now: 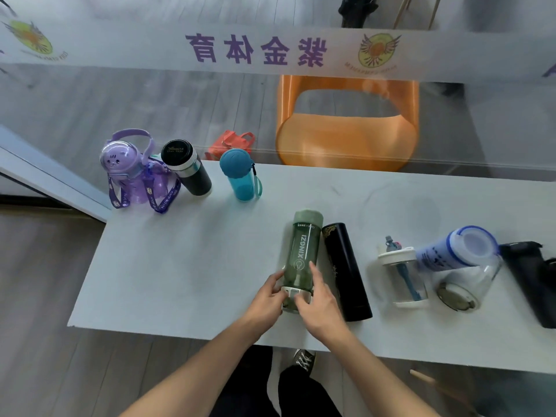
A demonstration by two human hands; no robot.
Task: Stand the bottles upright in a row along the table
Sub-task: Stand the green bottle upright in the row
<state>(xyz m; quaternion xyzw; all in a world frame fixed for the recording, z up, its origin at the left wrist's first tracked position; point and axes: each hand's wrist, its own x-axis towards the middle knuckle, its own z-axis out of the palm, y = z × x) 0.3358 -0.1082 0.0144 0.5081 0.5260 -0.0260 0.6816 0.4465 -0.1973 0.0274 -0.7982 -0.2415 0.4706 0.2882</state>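
A green bottle lies flat mid-table, cap end toward me. My left hand and my right hand both grip its near end. Beside it on the right lies a slim black flask. At the far left stand a purple bottle with a strap, a black tumbler and a blue bottle, all upright in a row. On the right stands a small clear cup. A blue-and-white bottle, a glass jar and a black bottle lie there.
The white table has its near edge just in front of my legs. Behind a glass wall with purple lettering sit an orange chair and a red bag on the floor.
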